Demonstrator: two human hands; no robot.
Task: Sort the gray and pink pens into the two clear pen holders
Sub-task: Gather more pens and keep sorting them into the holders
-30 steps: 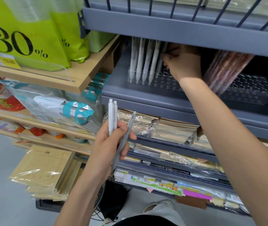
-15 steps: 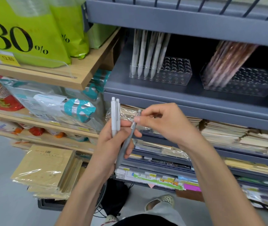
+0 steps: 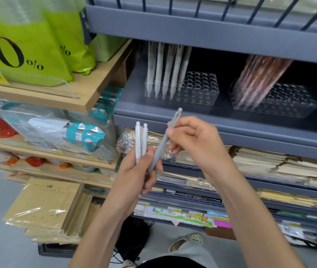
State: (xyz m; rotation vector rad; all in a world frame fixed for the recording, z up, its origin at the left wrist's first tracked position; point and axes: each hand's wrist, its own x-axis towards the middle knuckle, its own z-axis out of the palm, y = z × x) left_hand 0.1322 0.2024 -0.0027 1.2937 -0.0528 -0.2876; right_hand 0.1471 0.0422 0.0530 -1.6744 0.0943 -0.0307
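My left hand [image 3: 140,173] grips two pale gray pens [image 3: 140,140] upright, and the tip of a darker gray pen [image 3: 163,142] rests against it. My right hand [image 3: 194,140] pinches that darker pen near its upper end, tilted. On the gray shelf above, the left clear pen holder [image 3: 198,89] has several pale gray pens [image 3: 165,68] standing in its left side. The right clear pen holder [image 3: 289,105] has a leaning bunch of pink pens [image 3: 258,80].
The gray metal shelf [image 3: 231,122] has a low front lip, with another shelf [image 3: 192,29] close overhead. Stacks of wrapped paper goods [image 3: 260,161] fill the shelves below. A wooden shelf [image 3: 88,89] with green bags [image 3: 28,45] stands left. Brown envelope packs [image 3: 43,207] lie low left.
My right hand came down from the left pen holder to my left hand and took hold of the darker gray pen, lifting its top end up and to the right.
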